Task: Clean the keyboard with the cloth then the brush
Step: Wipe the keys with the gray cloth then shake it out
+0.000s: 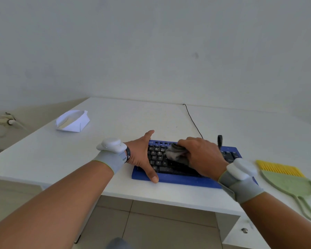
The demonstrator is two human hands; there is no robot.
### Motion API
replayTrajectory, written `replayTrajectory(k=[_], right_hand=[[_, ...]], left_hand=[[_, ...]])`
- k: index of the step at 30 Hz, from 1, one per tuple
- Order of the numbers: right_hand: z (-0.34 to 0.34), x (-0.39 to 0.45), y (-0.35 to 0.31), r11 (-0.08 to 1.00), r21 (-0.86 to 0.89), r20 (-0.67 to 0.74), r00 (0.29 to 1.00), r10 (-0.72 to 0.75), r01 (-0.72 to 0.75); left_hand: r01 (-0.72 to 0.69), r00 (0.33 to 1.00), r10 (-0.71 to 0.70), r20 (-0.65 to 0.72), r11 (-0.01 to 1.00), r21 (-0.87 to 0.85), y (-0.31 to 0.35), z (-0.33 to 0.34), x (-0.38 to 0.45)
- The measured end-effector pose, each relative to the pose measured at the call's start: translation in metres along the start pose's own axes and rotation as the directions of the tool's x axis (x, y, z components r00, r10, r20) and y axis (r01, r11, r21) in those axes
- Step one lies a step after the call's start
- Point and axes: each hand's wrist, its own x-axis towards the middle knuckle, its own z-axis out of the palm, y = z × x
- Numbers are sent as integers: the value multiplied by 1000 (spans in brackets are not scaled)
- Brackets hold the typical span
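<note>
A blue keyboard (178, 178) with black keys lies near the front edge of the white table (126, 123). My left hand (142, 155) spans its left end, fingers straight along the far edge and thumb on the near edge. My right hand (203, 157) grips a bunched grey cloth (178, 154) and presses it on the keys at the middle. A pale green brush (287, 182) with yellow bristles lies on the table to the right of the keyboard, untouched.
A folded white paper box (72, 121) sits at the table's far left. The keyboard's black cable (192, 119) runs back toward the wall. A drawer knob (244, 230) shows under the table at right; tiled floor lies below.
</note>
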Motion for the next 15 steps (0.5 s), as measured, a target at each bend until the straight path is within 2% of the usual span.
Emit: replayTrajectory(k=[4,7,9,12,15], right_hand=[[-15,-1,23,983,-5,48,982,183,-183],[-22,6,26,971,-57,-9,973,230,-230],[-21,9,14,991,8,-50,990,131,-131],[-11,11,-14,996,21,26,996,-86,86],[1,20,-21,994,-53,12,995,-94,95]], left_hand=[[3,1000,-3,-4,1000,11,2,-1,0],[7,1000,-7,-7,1000,12,2,-1,0],[10,1000,-10,-8,1000,5,1,0,0],[11,1000,-11,-13,1000,-6,0,0,0],[8,1000,-8,-17,1000,-16,-2,0,1]])
